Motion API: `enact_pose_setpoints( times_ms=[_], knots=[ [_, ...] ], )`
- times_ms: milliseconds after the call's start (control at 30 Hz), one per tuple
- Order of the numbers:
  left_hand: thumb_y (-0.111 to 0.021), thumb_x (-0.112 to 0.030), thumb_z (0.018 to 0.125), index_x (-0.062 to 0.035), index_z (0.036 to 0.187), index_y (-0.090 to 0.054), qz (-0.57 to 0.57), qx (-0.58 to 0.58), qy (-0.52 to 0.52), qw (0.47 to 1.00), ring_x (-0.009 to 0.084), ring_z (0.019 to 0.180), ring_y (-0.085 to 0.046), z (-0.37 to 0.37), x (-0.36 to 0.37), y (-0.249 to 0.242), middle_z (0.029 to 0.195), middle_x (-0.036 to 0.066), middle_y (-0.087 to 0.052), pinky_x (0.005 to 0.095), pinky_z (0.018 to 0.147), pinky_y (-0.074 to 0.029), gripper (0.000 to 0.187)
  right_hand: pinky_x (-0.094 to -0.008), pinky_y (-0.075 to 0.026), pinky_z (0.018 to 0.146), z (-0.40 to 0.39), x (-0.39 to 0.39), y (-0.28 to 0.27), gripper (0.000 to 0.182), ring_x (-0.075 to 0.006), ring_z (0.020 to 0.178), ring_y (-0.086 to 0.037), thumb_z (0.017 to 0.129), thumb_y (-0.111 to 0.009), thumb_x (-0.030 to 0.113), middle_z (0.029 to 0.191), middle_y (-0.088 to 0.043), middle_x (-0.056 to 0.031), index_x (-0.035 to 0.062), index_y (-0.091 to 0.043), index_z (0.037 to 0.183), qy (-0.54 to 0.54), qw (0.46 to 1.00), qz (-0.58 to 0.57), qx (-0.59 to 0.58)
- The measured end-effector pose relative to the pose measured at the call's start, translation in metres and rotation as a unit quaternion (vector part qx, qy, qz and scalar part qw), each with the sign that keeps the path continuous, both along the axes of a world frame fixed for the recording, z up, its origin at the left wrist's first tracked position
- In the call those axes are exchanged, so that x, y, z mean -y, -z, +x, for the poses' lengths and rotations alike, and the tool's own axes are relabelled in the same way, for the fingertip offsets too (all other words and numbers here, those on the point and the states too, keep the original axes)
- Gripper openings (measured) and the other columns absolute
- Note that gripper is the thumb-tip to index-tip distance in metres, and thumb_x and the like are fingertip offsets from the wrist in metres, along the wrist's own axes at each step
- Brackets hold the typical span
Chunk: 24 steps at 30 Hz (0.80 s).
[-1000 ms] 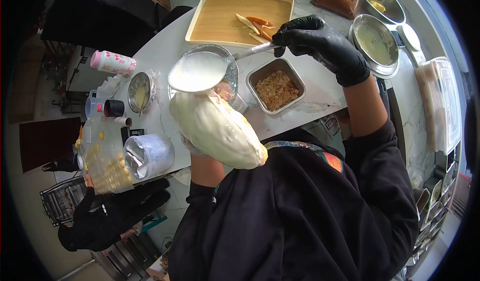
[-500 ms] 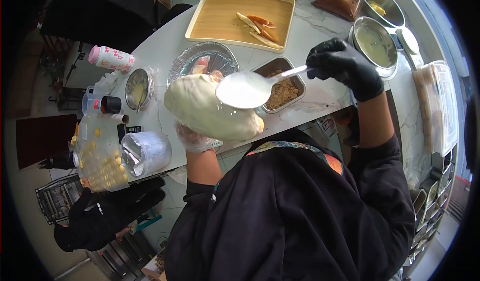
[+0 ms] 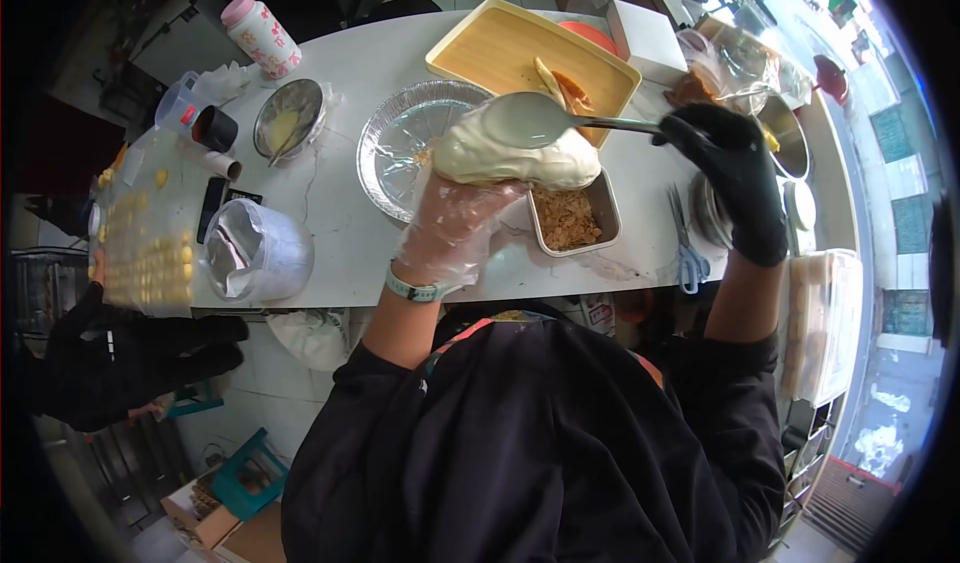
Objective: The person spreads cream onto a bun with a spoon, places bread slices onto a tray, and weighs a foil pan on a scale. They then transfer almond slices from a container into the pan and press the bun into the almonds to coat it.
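My left hand, in a clear plastic glove, holds a long bread from below. Thick pale cream coats the bread's top and sides. In my black-gloved right hand is the handle of a metal spoon, its bowl lying over the bread's upper side. A metal tin of brown flakes stands just below the bread's right end. Behind my left hand is a round foil pan, partly covered by the hand and bread.
A yellow tray with bread strips lies at the back. Blue-handled scissors are near the front edge. To the left stand a metal bowl, a white tub and a bottle. Another person is at far left.
The bread has turned and moved away from my body, now showing its side above my left hand. The spoon has moved up and right with my right hand. The whole view has shifted.
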<state>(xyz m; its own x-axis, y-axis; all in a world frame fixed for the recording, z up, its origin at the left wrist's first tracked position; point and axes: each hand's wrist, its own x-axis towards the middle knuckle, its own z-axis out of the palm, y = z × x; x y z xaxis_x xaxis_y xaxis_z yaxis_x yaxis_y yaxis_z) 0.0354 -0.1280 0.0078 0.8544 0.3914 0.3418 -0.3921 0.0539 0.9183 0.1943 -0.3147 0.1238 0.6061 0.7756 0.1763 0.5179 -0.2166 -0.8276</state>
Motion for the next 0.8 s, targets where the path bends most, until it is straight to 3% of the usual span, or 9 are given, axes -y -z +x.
enact_pose_setpoints(
  times_ms=[33,67,233,367,467,567,667,800],
  knots=[
    [-0.067,-0.003,0.067,0.0007,0.116,-0.041,0.040,-0.005,-0.006,0.999,0.0153,0.099,-0.051,-0.001,-0.001,0.000,0.108,0.009,-0.052,0.0303,0.087,-0.041,0.055,-0.0231,-0.043,0.058,-0.005,-0.013,-0.006,0.022,-0.0076,0.060,-0.054,0.077,-0.060,0.019,0.067,-0.062,-0.0070,-0.0019,-0.063,0.082,-0.015,0.999,-0.022,0.035],
    [-0.066,-0.004,0.067,-0.0001,0.113,-0.043,-0.021,0.010,-0.025,0.999,0.0152,0.097,-0.052,0.000,0.007,-0.001,0.106,0.007,-0.054,0.0303,0.087,-0.041,0.052,-0.0232,-0.043,0.057,-0.008,-0.024,-0.009,0.021,-0.0074,0.059,-0.054,0.077,-0.060,0.019,0.067,-0.062,-0.0072,-0.0014,-0.063,0.081,-0.040,0.997,-0.038,0.062],
    [-0.066,-0.004,0.069,-0.0005,0.113,-0.043,-0.047,-0.007,-0.058,0.997,0.0160,0.098,-0.051,-0.006,0.009,0.005,0.105,0.007,-0.054,0.0293,0.088,-0.040,0.050,-0.0237,-0.042,0.054,0.005,-0.062,-0.012,0.020,-0.0072,0.056,-0.053,0.076,-0.062,0.019,0.064,-0.061,-0.0077,-0.0008,-0.064,0.079,-0.135,0.977,-0.042,0.157],
    [-0.063,-0.003,0.071,-0.0002,0.117,-0.039,-0.046,-0.034,-0.050,0.997,0.0174,0.103,-0.049,-0.011,0.005,0.007,0.111,0.010,-0.049,0.0294,0.089,-0.039,0.052,-0.0240,-0.042,0.054,-0.006,-0.070,-0.021,0.018,-0.0080,0.053,-0.051,0.076,-0.061,0.017,0.061,-0.060,-0.0078,-0.0006,-0.065,0.077,-0.113,0.986,-0.012,0.125],
    [-0.060,0.001,0.072,0.0024,0.114,-0.041,0.086,0.058,-0.191,0.976,0.0177,0.097,-0.054,-0.003,0.002,0.014,0.109,0.010,-0.053,0.0277,0.085,-0.043,0.046,-0.0234,-0.042,0.053,-0.014,-0.074,-0.024,0.018,-0.0090,0.053,-0.051,0.076,-0.061,0.017,0.061,-0.060,-0.0075,-0.0003,-0.065,0.077,-0.129,0.980,-0.051,0.144],
    [-0.060,-0.003,0.071,0.0008,0.122,-0.033,0.094,0.014,-0.139,0.986,0.0207,0.104,-0.047,-0.007,-0.003,0.025,0.115,0.012,-0.045,0.0309,0.090,-0.037,0.057,-0.0235,-0.042,0.053,0.002,-0.073,-0.023,0.017,-0.0103,0.054,-0.054,0.077,-0.061,0.018,0.063,-0.061,-0.0078,0.0024,-0.066,0.079,-0.122,0.977,-0.024,0.171],
    [-0.060,-0.003,0.072,0.0011,0.123,-0.030,0.170,0.053,-0.226,0.958,0.0205,0.103,-0.047,-0.002,-0.002,0.012,0.114,0.012,-0.045,0.0310,0.089,-0.037,0.060,-0.0237,-0.043,0.053,0.015,-0.067,-0.023,0.015,-0.0123,0.057,-0.057,0.077,-0.060,0.018,0.068,-0.062,-0.0074,0.0044,-0.066,0.080,-0.058,0.980,-0.019,0.190],
    [-0.063,-0.005,0.071,0.0018,0.123,-0.030,0.087,0.047,-0.195,0.976,0.0195,0.104,-0.047,0.003,0.007,0.020,0.117,0.012,-0.043,0.0296,0.089,-0.038,0.061,-0.0223,-0.042,0.054,-0.003,-0.057,-0.025,0.018,-0.0083,0.057,-0.054,0.077,-0.060,0.019,0.066,-0.062,-0.0062,0.0020,-0.065,0.080,-0.074,0.985,-0.019,0.153]
  ],
)
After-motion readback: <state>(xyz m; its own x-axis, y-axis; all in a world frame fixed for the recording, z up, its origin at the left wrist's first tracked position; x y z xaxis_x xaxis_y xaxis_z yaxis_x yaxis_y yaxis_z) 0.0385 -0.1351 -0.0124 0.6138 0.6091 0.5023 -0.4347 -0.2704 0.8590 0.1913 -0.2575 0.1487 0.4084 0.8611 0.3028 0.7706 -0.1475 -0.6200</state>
